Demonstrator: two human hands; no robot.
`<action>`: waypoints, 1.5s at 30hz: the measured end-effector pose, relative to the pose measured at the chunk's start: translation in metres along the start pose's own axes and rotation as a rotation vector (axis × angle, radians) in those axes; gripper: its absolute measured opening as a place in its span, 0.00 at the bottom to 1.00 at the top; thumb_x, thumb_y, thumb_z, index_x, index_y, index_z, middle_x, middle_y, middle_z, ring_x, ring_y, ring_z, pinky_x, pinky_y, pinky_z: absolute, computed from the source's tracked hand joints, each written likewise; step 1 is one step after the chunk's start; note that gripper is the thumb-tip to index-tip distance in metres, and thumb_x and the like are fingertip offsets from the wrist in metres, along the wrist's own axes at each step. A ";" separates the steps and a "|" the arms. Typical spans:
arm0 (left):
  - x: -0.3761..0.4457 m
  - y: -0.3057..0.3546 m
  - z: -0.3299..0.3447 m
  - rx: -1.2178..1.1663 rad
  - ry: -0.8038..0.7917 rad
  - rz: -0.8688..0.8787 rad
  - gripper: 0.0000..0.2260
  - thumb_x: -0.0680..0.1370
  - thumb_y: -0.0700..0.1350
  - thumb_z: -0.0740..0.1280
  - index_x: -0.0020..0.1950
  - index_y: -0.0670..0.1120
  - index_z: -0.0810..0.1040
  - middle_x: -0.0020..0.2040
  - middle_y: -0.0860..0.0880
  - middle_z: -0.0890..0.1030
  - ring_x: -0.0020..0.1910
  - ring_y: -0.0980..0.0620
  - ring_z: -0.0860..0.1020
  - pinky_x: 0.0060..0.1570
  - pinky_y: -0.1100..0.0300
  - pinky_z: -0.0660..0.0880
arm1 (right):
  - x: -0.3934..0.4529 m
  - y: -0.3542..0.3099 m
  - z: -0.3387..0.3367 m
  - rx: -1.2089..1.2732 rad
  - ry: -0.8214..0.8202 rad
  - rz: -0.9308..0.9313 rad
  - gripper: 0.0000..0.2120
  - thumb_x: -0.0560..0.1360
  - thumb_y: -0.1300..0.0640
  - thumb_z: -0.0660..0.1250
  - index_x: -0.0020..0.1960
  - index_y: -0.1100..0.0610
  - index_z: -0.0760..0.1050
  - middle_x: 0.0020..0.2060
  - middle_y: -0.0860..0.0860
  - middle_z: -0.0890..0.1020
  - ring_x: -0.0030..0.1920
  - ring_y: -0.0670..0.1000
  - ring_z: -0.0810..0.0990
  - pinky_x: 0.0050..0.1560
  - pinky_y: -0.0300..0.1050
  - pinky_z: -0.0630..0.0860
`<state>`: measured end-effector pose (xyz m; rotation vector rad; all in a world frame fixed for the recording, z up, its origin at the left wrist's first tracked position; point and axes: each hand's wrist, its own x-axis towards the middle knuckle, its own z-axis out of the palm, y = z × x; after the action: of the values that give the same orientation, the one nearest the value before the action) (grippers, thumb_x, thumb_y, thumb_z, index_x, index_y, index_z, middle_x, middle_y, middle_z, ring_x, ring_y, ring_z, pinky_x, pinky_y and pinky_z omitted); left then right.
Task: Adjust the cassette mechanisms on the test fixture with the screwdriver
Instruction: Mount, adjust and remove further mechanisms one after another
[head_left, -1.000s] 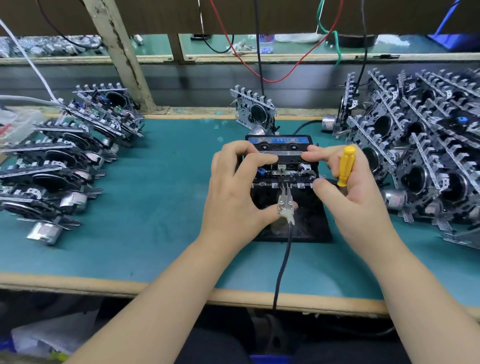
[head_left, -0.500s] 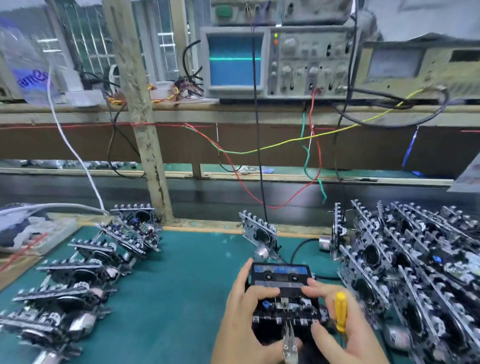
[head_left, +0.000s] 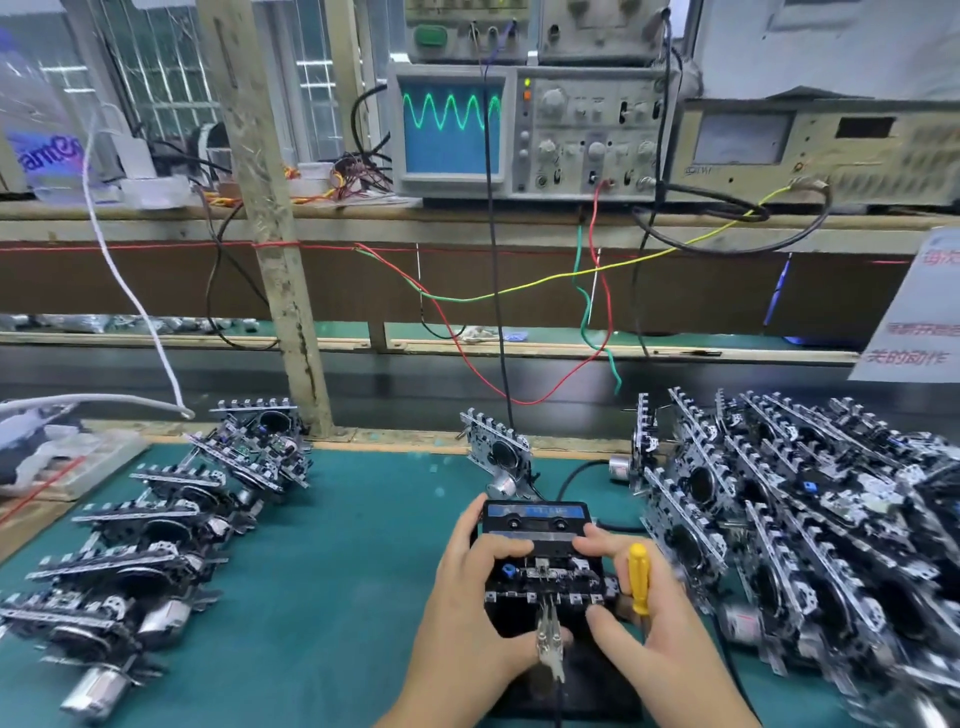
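On the green-topped work desk (head_left: 332, 545), near its front edge and a little right of the middle, stands the black test fixture (head_left: 597, 686) with a black cassette mechanism with metal parts (head_left: 545, 577) mounted on it. A dark cassette with a blue label (head_left: 537, 514) sits in the far part of this mechanism. The left hand (head_left: 467, 613) grasps the mechanism from its left side: the fingers are curled over the top and the thumb lies low beside a small metal clip (head_left: 549, 644) from which a black cable goes down to the front edge. The right hand (head_left: 649, 623) holds the screwdriver with the yellow plastic handle (head_left: 638, 577) upright, tucked between its fingers, while its forefinger and thumb press on the right side of the mechanism. The tip of the screwdriver is hidden by the hand.

Along the left edge of the desk lie rows of the same metal cassette mechanisms (head_left: 156, 525), and a bigger heap of them (head_left: 779, 519) fills the right side. One single mechanism (head_left: 498, 452) stands tilted at the back edge, behind the fixture. On the wooden shelf (head_left: 156, 215) above the desk stands a grey oscilloscope (head_left: 530, 130), and its blue screen shows a green wave. Red, green and yellow wires (head_left: 519, 296) hang down from the shelf
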<state>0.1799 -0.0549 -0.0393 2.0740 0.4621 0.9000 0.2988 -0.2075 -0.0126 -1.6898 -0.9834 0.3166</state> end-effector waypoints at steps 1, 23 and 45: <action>0.000 0.000 -0.001 -0.003 0.001 -0.001 0.31 0.59 0.60 0.80 0.59 0.68 0.73 0.77 0.73 0.52 0.72 0.66 0.67 0.62 0.59 0.72 | 0.000 0.000 0.000 -0.003 -0.001 0.002 0.29 0.75 0.67 0.70 0.60 0.34 0.74 0.67 0.28 0.73 0.70 0.33 0.70 0.66 0.38 0.65; 0.004 -0.006 0.006 -0.023 -0.025 0.034 0.33 0.57 0.53 0.85 0.55 0.71 0.75 0.76 0.69 0.62 0.70 0.64 0.70 0.59 0.56 0.70 | 0.001 -0.004 0.003 -0.076 0.005 -0.005 0.22 0.71 0.51 0.71 0.61 0.36 0.69 0.67 0.32 0.69 0.69 0.32 0.67 0.62 0.25 0.62; 0.002 -0.006 0.005 -0.104 -0.031 -0.005 0.34 0.57 0.46 0.86 0.56 0.68 0.76 0.74 0.72 0.63 0.68 0.74 0.65 0.61 0.59 0.67 | 0.000 0.002 0.008 -0.103 0.044 -0.063 0.19 0.74 0.53 0.68 0.63 0.40 0.70 0.67 0.37 0.71 0.70 0.35 0.67 0.66 0.29 0.64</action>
<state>0.1848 -0.0531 -0.0456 1.9886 0.3958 0.8695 0.2947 -0.2024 -0.0169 -1.7477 -1.0327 0.1886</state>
